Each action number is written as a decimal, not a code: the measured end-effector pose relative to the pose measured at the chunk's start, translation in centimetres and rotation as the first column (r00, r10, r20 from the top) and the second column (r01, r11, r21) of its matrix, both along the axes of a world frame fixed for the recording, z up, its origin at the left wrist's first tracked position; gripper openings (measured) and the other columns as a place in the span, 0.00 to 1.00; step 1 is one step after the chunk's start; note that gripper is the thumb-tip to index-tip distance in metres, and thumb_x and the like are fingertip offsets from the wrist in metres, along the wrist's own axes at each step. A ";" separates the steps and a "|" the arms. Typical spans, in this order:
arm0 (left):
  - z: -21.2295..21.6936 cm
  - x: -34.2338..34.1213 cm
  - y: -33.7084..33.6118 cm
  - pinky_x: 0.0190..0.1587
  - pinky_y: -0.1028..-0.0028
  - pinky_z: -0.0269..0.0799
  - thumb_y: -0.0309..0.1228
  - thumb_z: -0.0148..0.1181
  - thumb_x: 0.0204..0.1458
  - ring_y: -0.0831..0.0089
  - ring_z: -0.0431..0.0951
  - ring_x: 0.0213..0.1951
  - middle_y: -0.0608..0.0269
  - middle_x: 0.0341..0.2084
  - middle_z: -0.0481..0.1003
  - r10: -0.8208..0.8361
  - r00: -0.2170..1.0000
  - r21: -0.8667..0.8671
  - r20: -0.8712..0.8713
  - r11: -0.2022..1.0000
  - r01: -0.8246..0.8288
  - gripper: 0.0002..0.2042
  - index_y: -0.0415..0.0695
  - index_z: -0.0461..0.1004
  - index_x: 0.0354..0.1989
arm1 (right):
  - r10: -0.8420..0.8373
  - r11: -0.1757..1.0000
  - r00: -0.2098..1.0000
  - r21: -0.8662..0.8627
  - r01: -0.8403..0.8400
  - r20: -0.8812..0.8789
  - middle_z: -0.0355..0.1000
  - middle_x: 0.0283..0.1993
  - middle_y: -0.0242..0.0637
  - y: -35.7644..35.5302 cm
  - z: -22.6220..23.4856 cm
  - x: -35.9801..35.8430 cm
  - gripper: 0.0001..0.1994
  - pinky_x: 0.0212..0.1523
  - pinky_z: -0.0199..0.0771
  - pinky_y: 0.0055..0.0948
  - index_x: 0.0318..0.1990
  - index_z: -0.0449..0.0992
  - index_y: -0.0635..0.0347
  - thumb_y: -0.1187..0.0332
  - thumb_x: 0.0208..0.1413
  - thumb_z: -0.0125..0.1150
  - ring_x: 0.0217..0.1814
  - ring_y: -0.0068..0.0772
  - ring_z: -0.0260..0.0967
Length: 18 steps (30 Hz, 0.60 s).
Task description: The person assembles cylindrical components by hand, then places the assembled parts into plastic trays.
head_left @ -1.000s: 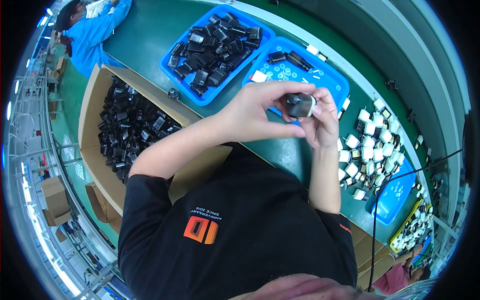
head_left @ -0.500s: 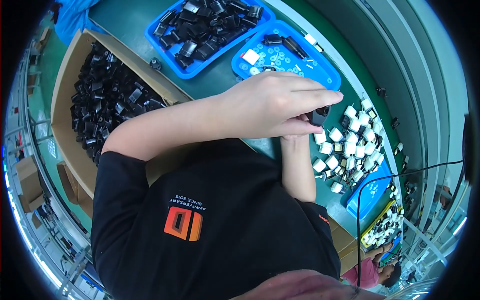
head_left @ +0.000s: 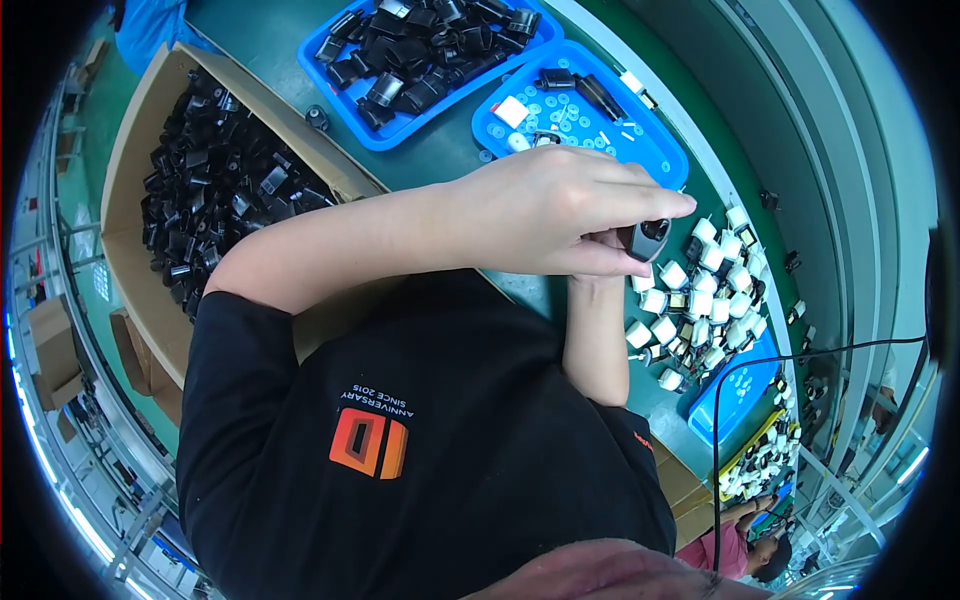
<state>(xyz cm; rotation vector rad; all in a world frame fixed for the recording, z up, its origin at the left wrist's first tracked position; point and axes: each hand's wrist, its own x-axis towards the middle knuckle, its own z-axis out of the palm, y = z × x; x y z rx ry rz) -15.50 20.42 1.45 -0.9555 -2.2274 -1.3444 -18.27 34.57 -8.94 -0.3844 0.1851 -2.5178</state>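
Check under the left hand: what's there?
Under the left hand, a small dark part pokes out at its fingertips. The right hand is mostly covered, so its grip can't be seen.

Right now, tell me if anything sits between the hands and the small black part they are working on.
Nothing visible does. The left hand already grips the small black part at its fingertips; the right hand is mostly hidden beneath it, above the white parts.
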 end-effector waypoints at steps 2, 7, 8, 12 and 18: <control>0.1 0.1 0.0 0.44 0.67 0.78 0.35 0.72 0.44 0.62 0.82 0.41 0.54 0.41 0.80 0.009 1.000 -0.013 -0.012 1.000 -0.010 0.29 0.43 0.73 0.57 | -0.016 1.000 1.000 0.009 0.016 -0.011 0.67 0.47 0.40 -0.6 0.2 0.0 0.25 0.50 0.73 0.34 0.48 0.68 0.56 0.56 0.45 0.69 0.48 0.36 0.69; -0.1 0.2 0.3 0.48 0.66 0.78 0.36 0.72 0.45 0.61 0.82 0.42 0.56 0.41 0.80 0.026 0.999 -0.028 -0.026 0.999 -0.027 0.29 0.43 0.73 0.57 | -0.051 0.998 0.998 0.034 0.052 -0.032 0.66 0.48 0.40 -0.5 0.8 0.2 0.26 0.52 0.72 0.35 0.48 0.67 0.56 0.54 0.45 0.70 0.50 0.36 0.68; -0.1 0.2 0.3 0.49 0.66 0.78 0.36 0.72 0.45 0.61 0.82 0.42 0.57 0.41 0.80 0.017 1.000 -0.012 -0.014 1.000 -0.017 0.29 0.44 0.73 0.58 | -0.056 0.998 0.998 0.040 0.058 -0.037 0.66 0.48 0.40 -0.5 0.9 0.1 0.26 0.52 0.72 0.35 0.48 0.67 0.56 0.54 0.45 0.70 0.50 0.36 0.68; -0.4 0.1 0.3 0.47 0.66 0.78 0.36 0.72 0.44 0.61 0.81 0.41 0.59 0.41 0.80 0.033 0.998 0.000 -0.059 0.999 -0.033 0.29 0.45 0.73 0.58 | -0.073 0.995 0.995 0.062 0.077 -0.063 0.66 0.49 0.40 -1.1 1.5 0.0 0.27 0.53 0.71 0.36 0.48 0.67 0.56 0.53 0.44 0.71 0.51 0.36 0.67; -0.7 -0.3 -0.3 0.42 0.69 0.77 0.34 0.73 0.42 0.64 0.80 0.37 0.60 0.42 0.80 -0.006 0.999 -0.082 -0.043 0.997 0.002 0.29 0.44 0.74 0.56 | -0.119 0.989 0.986 0.078 0.128 -0.114 0.65 0.50 0.40 0.1 3.0 0.1 0.29 0.55 0.69 0.37 0.48 0.67 0.56 0.51 0.43 0.71 0.53 0.37 0.66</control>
